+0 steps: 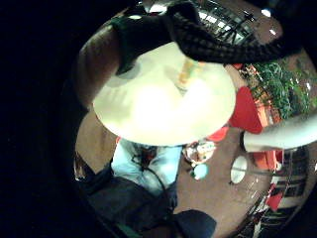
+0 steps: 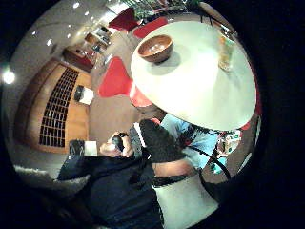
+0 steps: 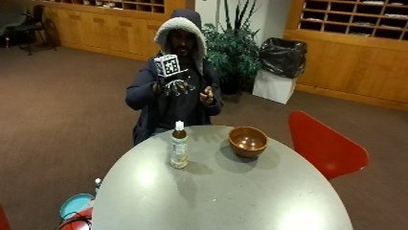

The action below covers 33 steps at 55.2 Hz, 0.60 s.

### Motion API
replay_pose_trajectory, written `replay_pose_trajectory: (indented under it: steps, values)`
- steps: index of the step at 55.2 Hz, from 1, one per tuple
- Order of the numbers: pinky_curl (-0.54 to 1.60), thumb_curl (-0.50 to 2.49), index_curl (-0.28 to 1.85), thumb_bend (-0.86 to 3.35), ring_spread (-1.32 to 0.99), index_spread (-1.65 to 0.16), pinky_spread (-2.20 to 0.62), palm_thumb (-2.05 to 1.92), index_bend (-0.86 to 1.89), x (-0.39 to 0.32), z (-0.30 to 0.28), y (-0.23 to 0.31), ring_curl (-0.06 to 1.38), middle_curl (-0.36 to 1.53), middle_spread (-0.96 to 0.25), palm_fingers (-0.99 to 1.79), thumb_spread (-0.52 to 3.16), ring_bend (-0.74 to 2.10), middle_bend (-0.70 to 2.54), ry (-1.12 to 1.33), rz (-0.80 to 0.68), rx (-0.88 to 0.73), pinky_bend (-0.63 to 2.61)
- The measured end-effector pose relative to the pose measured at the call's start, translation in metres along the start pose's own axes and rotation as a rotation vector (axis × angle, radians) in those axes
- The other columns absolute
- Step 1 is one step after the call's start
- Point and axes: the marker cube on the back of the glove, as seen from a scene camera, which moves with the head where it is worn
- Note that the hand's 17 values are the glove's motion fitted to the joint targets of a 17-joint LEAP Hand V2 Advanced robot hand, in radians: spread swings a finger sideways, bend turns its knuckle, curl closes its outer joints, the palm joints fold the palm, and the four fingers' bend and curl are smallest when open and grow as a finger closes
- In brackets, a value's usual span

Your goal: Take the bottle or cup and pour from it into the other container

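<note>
A hooded person seated at a round, pale, smooth-topped surface (image 3: 255, 201) holds both hands raised at chest height, clear of everything on it. The gloved right hand (image 3: 172, 87) hangs with fingers loosely curled and grips nothing; the bare left hand (image 3: 206, 97) is lifted just beside it, fingers also relaxed.

Below and in front of the hands, a clear plastic bottle (image 3: 179, 146) stands upright on the surface, white-capped, with amber liquid showing at its neck and a pale wrapped label whose writing cannot be read. A round, glossy brown wooden bowl (image 3: 248, 141) sits near the bottle, on the left hand's side, apart from it and well below both hands.

The thumb-side palm view shows the same bowl (image 2: 155, 48) and bottle (image 2: 225, 51) well apart on the disc of the surface (image 2: 200, 90), with the black glove (image 2: 159, 140) at the person's lap edge. A red moulded chair (image 3: 322, 143) stands beside the surface on the left hand's side.
</note>
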Motion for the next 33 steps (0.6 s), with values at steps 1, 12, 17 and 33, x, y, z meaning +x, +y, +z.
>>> replay_pose_trajectory:
  steps: [1, 12, 17, 33]
  values:
    - [0.32, 0.31, 0.26, -0.03, 0.16, -0.37, 0.37, 0.44, 0.15, 0.008, -0.002, 0.001, 0.24, 0.3, 0.0, 0.44, 1.06, 0.22, 0.19, 0.001, -0.065, -0.035, 0.34]
    - [0.34, 0.32, 0.26, -0.03, 0.16, -0.37, 0.37, 0.43, 0.13, 0.069, -0.016, -0.022, 0.25, 0.31, 0.02, 0.4, 1.05, 0.2, 0.19, -0.021, 0.03, -0.053, 0.37]
    - [0.35, 0.32, 0.25, -0.03, 0.17, -0.37, 0.37, 0.43, 0.13, 0.098, -0.015, -0.049, 0.25, 0.31, 0.03, 0.36, 1.04, 0.19, 0.18, -0.067, 0.079, -0.008, 0.4]
    - [0.38, 0.33, 0.23, -0.03, 0.2, -0.31, 0.37, 0.44, 0.13, 0.161, 0.045, -0.128, 0.25, 0.3, 0.09, 0.23, 0.97, 0.19, 0.18, -0.412, 0.115, 0.254, 0.54]
